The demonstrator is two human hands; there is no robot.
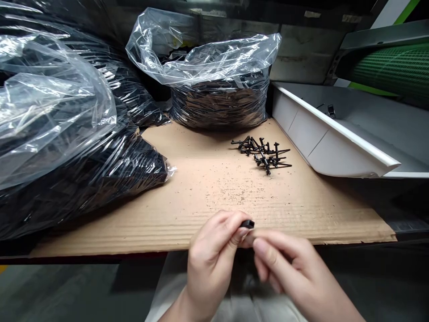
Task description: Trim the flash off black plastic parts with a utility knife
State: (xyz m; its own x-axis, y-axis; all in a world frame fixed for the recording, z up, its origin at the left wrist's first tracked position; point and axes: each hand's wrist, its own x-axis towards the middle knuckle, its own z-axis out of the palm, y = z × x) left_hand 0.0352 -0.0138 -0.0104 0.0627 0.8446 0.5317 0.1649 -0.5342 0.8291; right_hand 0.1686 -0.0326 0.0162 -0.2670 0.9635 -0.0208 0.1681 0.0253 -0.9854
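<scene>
Between the thumb and forefinger of my left hand (214, 255) is a small black plastic part (248, 224), its end sticking out past the fingertips. My right hand (288, 264) is close beside it, thumb and forefinger pinched together near the part's lower side. Motion blurs the right fingertips, and whatever they may hold is hidden. Both hands are above the front edge of a brown cardboard sheet (187, 214). Farther back on the cardboard lies a loose pile of thin black plastic sprues (264, 152), with dark crumbs scattered in front of it.
A clear plastic bag (217, 100) full of black parts stands at the back. Another large bag (80, 170) covers the left side. On the right is a white-rimmed grey chute (338, 129) with a small black piece (331, 111) inside, below a green mesh belt (392, 67).
</scene>
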